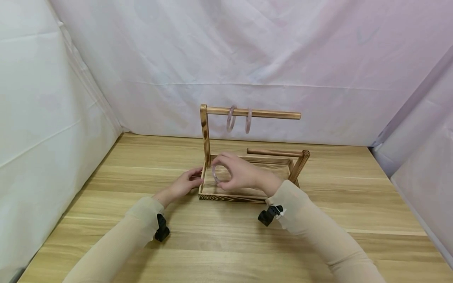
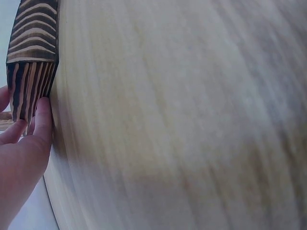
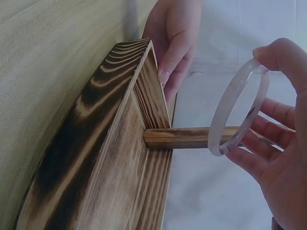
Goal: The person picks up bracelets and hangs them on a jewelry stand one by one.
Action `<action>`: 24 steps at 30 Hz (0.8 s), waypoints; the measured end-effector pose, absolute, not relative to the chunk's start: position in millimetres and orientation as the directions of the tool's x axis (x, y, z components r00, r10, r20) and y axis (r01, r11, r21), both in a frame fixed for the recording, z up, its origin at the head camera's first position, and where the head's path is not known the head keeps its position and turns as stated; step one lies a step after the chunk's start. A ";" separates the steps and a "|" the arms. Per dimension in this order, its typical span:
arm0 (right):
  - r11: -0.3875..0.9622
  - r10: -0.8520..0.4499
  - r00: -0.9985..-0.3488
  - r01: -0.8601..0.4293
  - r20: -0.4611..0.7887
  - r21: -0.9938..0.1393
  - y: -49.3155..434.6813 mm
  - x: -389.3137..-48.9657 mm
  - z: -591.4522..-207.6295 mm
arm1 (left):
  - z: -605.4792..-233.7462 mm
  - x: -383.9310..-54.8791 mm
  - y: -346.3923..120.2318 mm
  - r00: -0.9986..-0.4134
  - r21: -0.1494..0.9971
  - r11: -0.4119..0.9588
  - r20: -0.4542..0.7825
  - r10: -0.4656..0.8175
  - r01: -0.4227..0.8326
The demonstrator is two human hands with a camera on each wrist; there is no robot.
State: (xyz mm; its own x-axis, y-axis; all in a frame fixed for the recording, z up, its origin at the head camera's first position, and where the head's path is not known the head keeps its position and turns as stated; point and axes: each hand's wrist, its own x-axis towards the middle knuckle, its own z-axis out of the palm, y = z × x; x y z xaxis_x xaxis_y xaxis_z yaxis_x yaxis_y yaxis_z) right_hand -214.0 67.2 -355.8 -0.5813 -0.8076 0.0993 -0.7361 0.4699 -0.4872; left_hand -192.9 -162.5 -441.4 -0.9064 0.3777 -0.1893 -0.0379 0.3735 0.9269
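My right hand (image 1: 238,171) pinches a pale translucent bangle (image 3: 235,103) between thumb and fingertips, holding its ring upright above the left part of a wooden tray stand (image 1: 234,197). Dark burnt grain marks the stand's outer walls. At the stand's left end, my left hand (image 1: 184,183) rests its thumb and fingertips against the end wall, as the left wrist view also shows. Two lavender bangles, a left one (image 1: 230,119) and a right one (image 1: 248,121), hang apart on the upper bar (image 1: 270,114), which reaches right from the left post (image 1: 205,135).
A lower wooden bar (image 1: 276,152) runs left from a shorter right post (image 1: 299,167) and ends free. The stand sits on a light wood-grain table (image 1: 226,239). White cloth (image 1: 226,47) hangs behind the table and at both sides.
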 end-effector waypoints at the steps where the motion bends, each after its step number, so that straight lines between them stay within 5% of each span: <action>1: 0.465 -0.809 -0.578 -0.739 0.104 -0.488 67.6 -213.5 -355.2 | -441.4 -192.9 -162.8 -0.906 0.926 0.376 -0.186 0.381 -0.033; 24: 0.431 -0.792 -0.580 -0.751 0.189 -0.500 81.2 -207.1 -341.8 | -442.5 -193.4 -164.2 -0.910 0.931 0.364 -0.170 0.378 -0.023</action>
State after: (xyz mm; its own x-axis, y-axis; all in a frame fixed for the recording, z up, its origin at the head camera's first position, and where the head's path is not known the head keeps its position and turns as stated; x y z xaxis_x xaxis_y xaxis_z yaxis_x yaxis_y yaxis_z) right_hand -207.1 81.2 -341.8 -0.5805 -0.7920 0.1893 -0.7511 0.4310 -0.5000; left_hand -193.4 -164.2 -442.5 -0.9100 0.3781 -0.1702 -0.0228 0.3642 0.9311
